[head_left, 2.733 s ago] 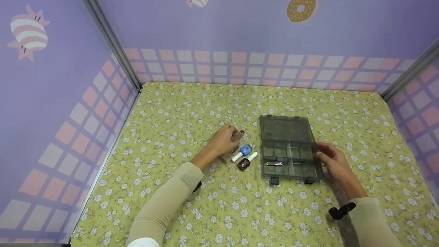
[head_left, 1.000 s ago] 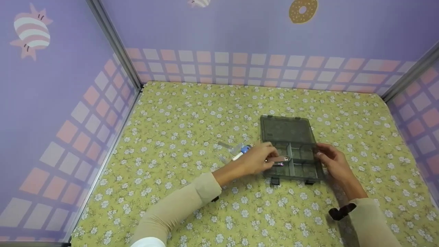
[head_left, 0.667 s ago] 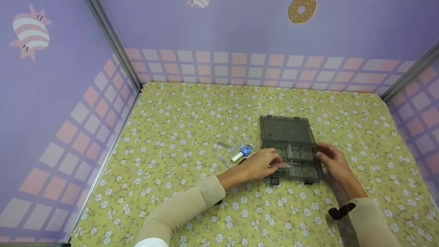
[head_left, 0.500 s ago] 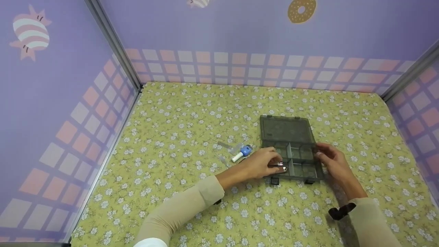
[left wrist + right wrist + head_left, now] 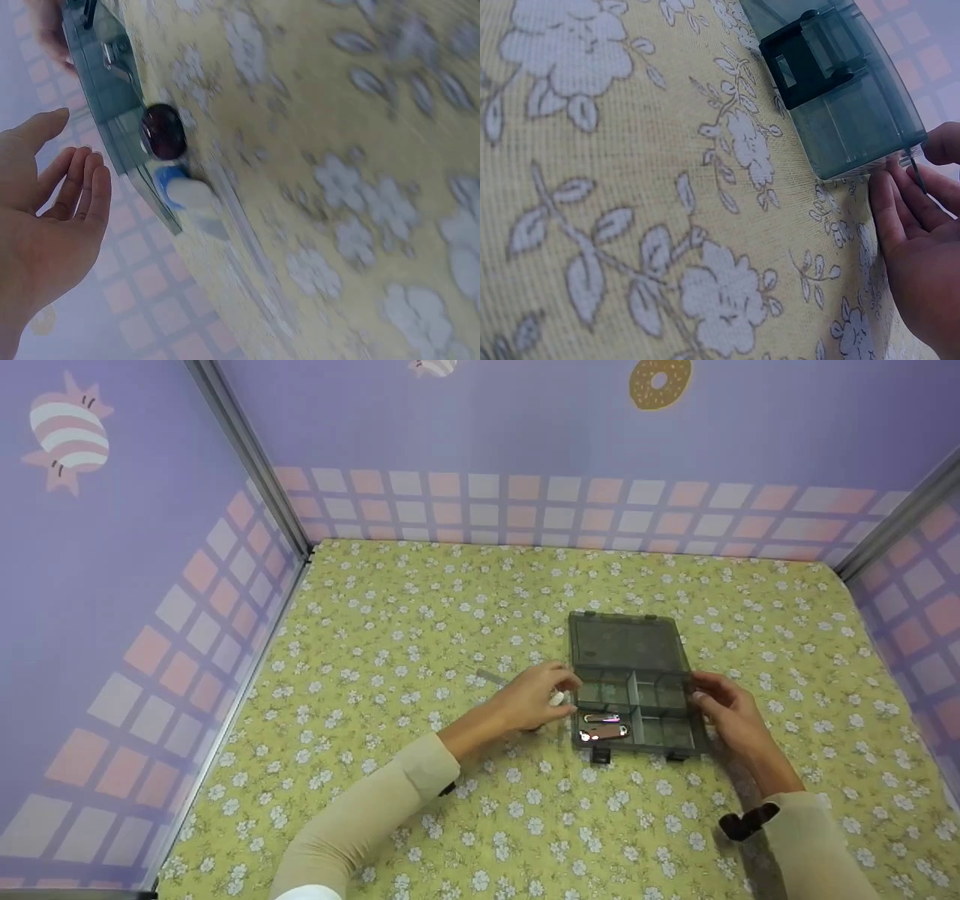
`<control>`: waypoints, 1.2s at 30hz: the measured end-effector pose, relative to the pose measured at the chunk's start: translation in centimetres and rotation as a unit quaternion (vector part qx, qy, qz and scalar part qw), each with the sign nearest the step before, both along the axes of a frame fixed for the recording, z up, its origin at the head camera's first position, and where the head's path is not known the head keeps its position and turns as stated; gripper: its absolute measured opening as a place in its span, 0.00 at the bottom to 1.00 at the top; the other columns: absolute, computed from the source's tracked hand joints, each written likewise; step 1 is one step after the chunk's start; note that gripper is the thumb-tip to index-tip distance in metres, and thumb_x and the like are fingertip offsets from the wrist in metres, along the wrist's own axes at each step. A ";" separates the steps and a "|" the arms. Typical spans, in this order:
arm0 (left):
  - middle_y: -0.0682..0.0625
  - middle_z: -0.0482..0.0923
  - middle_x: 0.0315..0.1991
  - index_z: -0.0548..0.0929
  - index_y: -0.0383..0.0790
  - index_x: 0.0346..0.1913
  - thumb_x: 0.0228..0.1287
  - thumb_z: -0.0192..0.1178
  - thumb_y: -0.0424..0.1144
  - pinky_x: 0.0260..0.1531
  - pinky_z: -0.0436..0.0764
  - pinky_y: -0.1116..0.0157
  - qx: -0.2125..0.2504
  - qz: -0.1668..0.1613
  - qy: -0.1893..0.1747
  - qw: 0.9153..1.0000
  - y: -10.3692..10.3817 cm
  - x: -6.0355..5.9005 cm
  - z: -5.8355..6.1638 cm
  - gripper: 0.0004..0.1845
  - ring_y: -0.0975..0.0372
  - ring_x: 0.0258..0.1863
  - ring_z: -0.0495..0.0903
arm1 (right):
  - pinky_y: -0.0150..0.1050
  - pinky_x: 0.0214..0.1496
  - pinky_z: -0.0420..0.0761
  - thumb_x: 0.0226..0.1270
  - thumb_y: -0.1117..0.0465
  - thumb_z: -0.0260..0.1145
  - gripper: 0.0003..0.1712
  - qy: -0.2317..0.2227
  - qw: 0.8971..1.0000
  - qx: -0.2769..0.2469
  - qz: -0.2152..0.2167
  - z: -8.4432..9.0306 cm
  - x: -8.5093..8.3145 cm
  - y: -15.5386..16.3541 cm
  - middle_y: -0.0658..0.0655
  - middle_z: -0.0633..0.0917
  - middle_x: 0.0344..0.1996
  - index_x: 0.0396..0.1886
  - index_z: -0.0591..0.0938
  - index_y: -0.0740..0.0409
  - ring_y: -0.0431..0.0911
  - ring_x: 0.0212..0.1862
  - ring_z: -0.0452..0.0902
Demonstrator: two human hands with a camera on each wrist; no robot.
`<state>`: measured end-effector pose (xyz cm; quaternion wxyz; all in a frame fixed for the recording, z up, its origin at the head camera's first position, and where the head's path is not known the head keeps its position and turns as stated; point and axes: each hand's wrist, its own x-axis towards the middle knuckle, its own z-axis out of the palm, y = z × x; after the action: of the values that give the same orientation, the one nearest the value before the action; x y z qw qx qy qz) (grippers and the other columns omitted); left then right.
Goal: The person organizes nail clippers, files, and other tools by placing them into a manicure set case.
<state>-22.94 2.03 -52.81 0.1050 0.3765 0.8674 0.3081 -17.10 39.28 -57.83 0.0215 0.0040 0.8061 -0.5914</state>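
Nail clippers [image 5: 602,725], two metal ones, lie side by side in the near-left compartment of the grey translucent organiser box [image 5: 660,735], which sits open on the floral yellow surface [image 5: 420,607] with its lid [image 5: 624,640] folded flat away from me. I have my right hand [image 5: 724,714] at the box's right edge, fingertips curled against its wall as seen from the right wrist view. My left hand [image 5: 534,699] hovers just left of the box, fingers relaxed and straight in the left wrist view, gripping nothing; from the head view it covers most of the small items beside the box. Under it, the left wrist view shows a dark red nail polish bottle [image 5: 163,132] touching the box's side, and a blue-and-white bottle [image 5: 178,190] just beside that. A thin clear strip [image 5: 491,677] lies on the cloth just beyond the left hand. Lilac checked walls [image 5: 112,607] enclose the scene.
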 end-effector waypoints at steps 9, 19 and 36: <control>0.48 0.80 0.56 0.83 0.37 0.64 0.75 0.68 0.43 0.58 0.82 0.64 -0.005 0.042 -0.008 0.999 -2.9 -1.6 -0.4 0.21 0.57 0.56 0.81 | 0.26 0.54 0.80 0.86 0.57 0.58 0.30 0.004 1.000 0.003 -0.003 0.0 0.0 0.1 0.72 0.72 0.70 0.77 0.68 0.70 0.37 0.61 0.76; 0.45 0.78 0.59 0.80 0.36 0.67 0.77 0.66 0.42 0.57 0.83 0.60 -0.043 0.071 -0.037 0.996 -3.6 -2.1 -2.0 0.22 0.56 0.57 0.81 | 0.26 0.55 0.80 0.85 0.58 0.59 0.30 -0.001 1.000 -0.005 -0.007 -0.2 -0.1 0.1 0.68 0.74 0.70 0.77 0.68 0.70 0.37 0.61 0.76; 0.44 0.79 0.54 0.83 0.35 0.63 0.73 0.69 0.41 0.51 0.84 0.63 -0.063 0.086 0.019 0.994 -2.3 -1.9 -3.0 0.21 0.56 0.51 0.80 | 0.27 0.55 0.80 0.86 0.58 0.57 0.30 -0.007 1.000 0.000 -0.015 -0.2 -0.1 0.0 0.70 0.72 0.71 0.79 0.67 0.68 0.37 0.60 0.76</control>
<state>-24.84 -0.27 -55.78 0.0847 0.2994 0.9159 0.2537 -17.18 39.27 -58.05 0.0185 0.0198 0.8060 -0.5913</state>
